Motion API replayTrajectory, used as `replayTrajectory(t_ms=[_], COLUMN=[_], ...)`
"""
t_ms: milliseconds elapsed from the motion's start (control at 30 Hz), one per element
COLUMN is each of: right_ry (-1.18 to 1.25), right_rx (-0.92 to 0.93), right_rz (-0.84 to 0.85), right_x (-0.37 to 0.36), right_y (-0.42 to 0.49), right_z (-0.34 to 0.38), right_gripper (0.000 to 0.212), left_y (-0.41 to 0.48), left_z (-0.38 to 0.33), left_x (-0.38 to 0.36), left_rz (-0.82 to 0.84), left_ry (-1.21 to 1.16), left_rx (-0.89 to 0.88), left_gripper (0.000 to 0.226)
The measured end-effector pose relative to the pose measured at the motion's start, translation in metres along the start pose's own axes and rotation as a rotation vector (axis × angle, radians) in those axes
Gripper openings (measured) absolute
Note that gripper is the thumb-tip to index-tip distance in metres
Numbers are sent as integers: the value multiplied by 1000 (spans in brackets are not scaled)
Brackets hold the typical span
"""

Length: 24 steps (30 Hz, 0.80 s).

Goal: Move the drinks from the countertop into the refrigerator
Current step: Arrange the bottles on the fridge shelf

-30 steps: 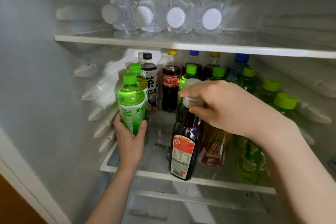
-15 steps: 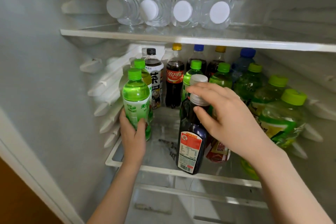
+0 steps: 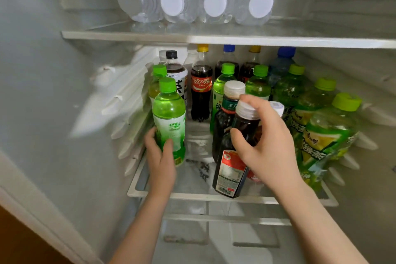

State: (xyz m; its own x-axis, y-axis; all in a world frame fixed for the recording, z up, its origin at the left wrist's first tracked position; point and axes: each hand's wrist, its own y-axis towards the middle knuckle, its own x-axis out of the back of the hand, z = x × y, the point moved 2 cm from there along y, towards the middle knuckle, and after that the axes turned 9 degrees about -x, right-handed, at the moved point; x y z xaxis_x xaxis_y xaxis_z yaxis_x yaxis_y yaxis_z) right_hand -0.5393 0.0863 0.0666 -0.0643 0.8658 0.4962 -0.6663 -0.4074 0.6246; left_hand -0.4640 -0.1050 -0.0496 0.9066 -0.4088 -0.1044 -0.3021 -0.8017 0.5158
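Green bottle [image 3: 169, 118] stands upright at shelf [image 3: 192, 196] left front, left hand [image 3: 159, 156] wrapped round its lower body. Dark bottle [image 3: 232, 163] is near upright mid-front, right hand [image 3: 267, 141] curled round its neck. Free gap lies between them; probably push straight back.

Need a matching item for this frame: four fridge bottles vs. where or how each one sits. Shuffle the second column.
Things
1. water bottles
2. cola bottle
3. green bottle
4. front dark bottle

States
A. held near its white cap by the right hand, at the front of the lower shelf
B. lying on their sides on the upper shelf, caps toward the camera
C. gripped low on its body by the left hand
D. upright in the back row of the lower shelf, untouched

Pairs: 1-B, 2-D, 3-C, 4-A
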Motion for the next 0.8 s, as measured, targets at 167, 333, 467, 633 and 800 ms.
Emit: replayTrajectory(t_ms=[167, 333, 467, 633, 800], right_ry=[-32, -10, 41, 83, 90], right_rx=[2, 8, 3, 19, 11], right_rz=[-6, -4, -16, -25, -33], right_x=[-4, -12, -14, -12, -13], right_y=[-1, 0, 1, 4, 4], right_z=[3, 6, 4, 3, 3], right_gripper=[56, 55, 54, 49, 49], left_y=[-2, 8, 23, 32, 46], left_z=[-1, -3, 0, 7, 18], left_x=[-6, -28, -47, -68, -77], left_rz=[99, 146, 127, 123, 168], left_ry=[26, 120, 219, 143, 112], left_rx=[-37, -88, -115, -119, -112], left_gripper=[50, 67, 69, 64, 67])
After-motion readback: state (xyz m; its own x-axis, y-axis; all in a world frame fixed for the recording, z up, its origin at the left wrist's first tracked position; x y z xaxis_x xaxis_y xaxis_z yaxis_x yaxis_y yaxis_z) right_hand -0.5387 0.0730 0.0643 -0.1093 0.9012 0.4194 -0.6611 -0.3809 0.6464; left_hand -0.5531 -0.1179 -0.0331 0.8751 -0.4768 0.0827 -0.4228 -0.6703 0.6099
